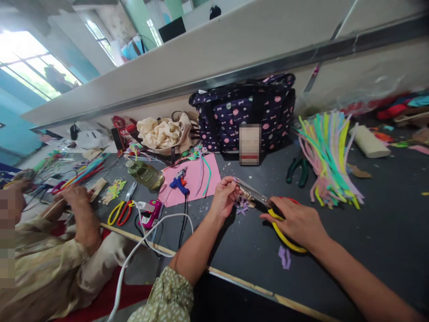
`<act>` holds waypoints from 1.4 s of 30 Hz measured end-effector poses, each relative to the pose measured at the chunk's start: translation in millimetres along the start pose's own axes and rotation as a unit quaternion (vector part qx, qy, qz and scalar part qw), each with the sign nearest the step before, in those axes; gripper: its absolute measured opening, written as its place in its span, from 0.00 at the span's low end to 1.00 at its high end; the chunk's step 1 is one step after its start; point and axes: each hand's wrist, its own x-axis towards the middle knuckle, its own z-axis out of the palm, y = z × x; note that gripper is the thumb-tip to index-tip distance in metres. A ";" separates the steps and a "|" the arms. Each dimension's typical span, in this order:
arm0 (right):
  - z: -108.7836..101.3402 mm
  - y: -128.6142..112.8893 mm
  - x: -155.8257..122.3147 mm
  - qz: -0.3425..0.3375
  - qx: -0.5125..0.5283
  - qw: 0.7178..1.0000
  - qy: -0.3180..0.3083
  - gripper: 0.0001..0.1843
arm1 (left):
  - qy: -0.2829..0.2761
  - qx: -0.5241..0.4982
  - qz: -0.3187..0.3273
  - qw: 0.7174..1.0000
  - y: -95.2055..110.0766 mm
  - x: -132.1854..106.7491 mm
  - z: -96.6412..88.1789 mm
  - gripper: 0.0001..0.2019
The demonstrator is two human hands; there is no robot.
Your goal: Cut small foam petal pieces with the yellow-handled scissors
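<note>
My right hand [298, 221] grips a pair of scissors [254, 193] with a yellow and a red handle. Their blades point up and left, and the tips reach the fingers of my left hand [225, 197]. Those fingers are pinched together; what sits between them is too small to make out. Below the blades lies a small pile of purple and pale cut scraps [244, 203]. A loose purple piece [284, 257] rests nearer the table edge.
Fuzzy pastel strips [330, 156] lie bundled on the right beside green-handled pliers [297, 172]. A patterned bag [248, 112] stands behind. Leftward are a blue glue gun [181, 181] on pink sheet, a bottle [145, 174], other scissors [125, 208], a white cable [134, 250] and a co-worker [67, 250].
</note>
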 end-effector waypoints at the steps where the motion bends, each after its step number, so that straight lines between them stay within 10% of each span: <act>1: 0.5 0.4 0.0 0.000 -0.002 1.000 0.004 0.21 | 0.004 0.002 0.000 1.000 -0.1 0.0 0.2 0.15; 42: 3.1 2.7 -1.6 -0.023 -0.033 0.999 0.020 0.24 | -0.011 -0.067 -0.079 0.995 -0.1 -3.2 1.3 0.11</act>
